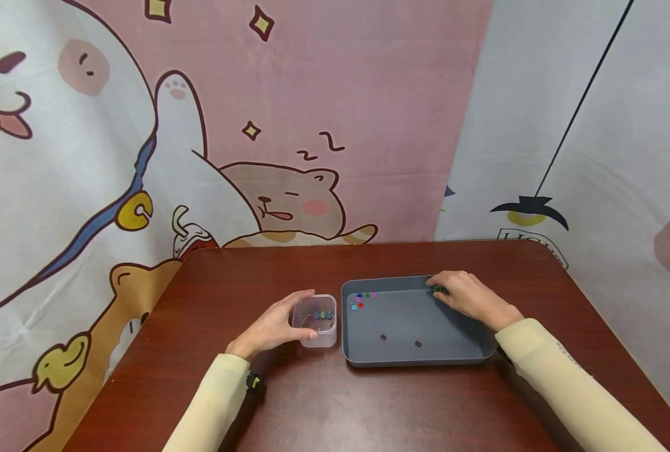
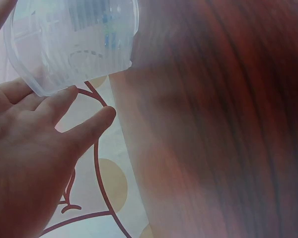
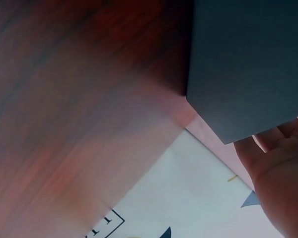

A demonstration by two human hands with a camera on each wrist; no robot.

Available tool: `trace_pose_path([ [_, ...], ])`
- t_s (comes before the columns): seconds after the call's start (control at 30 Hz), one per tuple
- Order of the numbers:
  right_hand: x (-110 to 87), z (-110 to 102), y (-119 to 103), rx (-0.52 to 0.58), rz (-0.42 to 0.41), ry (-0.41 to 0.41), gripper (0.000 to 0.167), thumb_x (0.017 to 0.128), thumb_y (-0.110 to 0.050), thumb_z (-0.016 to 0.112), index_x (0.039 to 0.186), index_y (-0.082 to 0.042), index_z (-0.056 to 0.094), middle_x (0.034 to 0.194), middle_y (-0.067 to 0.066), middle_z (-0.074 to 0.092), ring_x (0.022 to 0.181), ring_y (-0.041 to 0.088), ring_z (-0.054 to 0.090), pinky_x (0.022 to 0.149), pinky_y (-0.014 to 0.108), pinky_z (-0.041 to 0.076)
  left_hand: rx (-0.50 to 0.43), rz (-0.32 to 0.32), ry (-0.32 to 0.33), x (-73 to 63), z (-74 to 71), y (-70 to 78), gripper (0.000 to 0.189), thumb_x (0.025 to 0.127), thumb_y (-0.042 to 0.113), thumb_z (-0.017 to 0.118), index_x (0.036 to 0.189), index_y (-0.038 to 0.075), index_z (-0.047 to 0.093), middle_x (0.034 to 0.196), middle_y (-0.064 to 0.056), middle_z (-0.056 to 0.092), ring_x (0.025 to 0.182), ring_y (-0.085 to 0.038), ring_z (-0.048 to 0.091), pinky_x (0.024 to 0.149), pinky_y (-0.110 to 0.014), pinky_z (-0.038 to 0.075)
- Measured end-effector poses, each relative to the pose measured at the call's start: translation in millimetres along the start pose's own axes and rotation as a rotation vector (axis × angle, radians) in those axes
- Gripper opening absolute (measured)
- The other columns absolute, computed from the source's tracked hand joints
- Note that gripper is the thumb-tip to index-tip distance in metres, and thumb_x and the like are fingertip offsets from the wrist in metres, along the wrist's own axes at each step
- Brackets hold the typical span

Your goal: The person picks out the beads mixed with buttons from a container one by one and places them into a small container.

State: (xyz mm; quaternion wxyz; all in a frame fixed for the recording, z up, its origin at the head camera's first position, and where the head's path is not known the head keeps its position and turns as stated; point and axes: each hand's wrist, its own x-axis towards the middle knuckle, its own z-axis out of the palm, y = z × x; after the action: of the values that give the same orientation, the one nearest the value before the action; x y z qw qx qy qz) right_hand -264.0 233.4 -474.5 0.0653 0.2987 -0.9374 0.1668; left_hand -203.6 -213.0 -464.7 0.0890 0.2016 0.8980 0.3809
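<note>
So we've got two grips to look at here. Our left hand [image 1: 271,326] is wrapped round a clear plastic box [image 1: 324,339], thumb against the near wall and fingers round the far one, so the box sits right inside that grip. It looks light and thin-walled, stiff enough to hold its shape but probably a bit slick, so we'd hold it low by two opposite walls and not squeeze hard. Some blue and green beads [image 1: 322,315] show within it, just past the thumb. Our right hand [image 1: 470,296] has its fingers down at some dark green pieces [image 1: 438,289] in the far right part of the gray tray [image 1: 403,320]; we honestly can't tell if they're pinching or only touching, since the tray wall hides the tips in the right wrist view. Those pieces lie right under the fingertips. We'd guess they're tiny, light, hard and keen to roll, so a soft thumb-and-finger pinch by the sides would suit. Two brown beads [image 1: 383,337] lie nearer us than that grip and off to its left, and the little colored rings [image 1: 360,306] are well apart from it, further left, toward the box.
</note>
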Motion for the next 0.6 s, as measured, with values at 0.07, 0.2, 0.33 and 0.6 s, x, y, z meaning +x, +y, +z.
trace_pose_path([
  [0.07,-0.2,0.4,0.2,0.008,0.004,0.000,0.027,0.092,-0.003,0.077,0.118,0.001,0.074,0.115,0.016,0.073,0.106,0.034,0.070,0.085,0.051,0.057,0.000,-0.003,0.000,0.1,0.2,0.2,0.096,0.079,0.042,0.091,0.158,0.014,0.043,0.159,-0.002,0.044,0.140,-0.023,0.045,0.116,-0.055,0.035],
  [0.2,-1.6,0.7,-0.1,0.015,0.019,-0.005,0.027,0.092,-0.002,0.076,0.119,0.002,0.073,0.116,0.017,0.073,0.107,0.035,0.070,0.086,0.051,0.057,-0.004,-0.004,0.002,-0.6,0.1,0.6,0.097,0.079,0.043,0.091,0.158,0.014,0.043,0.159,-0.002,0.044,0.141,-0.023,0.045,0.116,-0.056,0.035],
  [0.33,-3.3,0.4,-0.7,0.023,0.029,-0.006,0.028,0.092,-0.001,0.076,0.119,0.002,0.073,0.116,0.017,0.073,0.107,0.035,0.070,0.086,0.051,0.057,-0.008,-0.004,0.002,-0.9,-0.1,0.6,0.097,0.079,0.044,0.091,0.158,0.014,0.044,0.158,-0.002,0.045,0.140,-0.023,0.045,0.116,-0.056,0.035],
  [0.6,-3.1,2.7,-0.5,0.042,0.019,-0.001,0.030,0.091,0.000,0.076,0.120,0.003,0.072,0.116,0.017,0.073,0.105,0.034,0.070,0.085,0.051,0.057,0.001,0.009,-0.001,-0.4,-0.1,0.4,0.097,0.079,0.045,0.090,0.158,0.014,0.044,0.159,-0.002,0.044,0.142,-0.024,0.044,0.116,-0.056,0.035],
])
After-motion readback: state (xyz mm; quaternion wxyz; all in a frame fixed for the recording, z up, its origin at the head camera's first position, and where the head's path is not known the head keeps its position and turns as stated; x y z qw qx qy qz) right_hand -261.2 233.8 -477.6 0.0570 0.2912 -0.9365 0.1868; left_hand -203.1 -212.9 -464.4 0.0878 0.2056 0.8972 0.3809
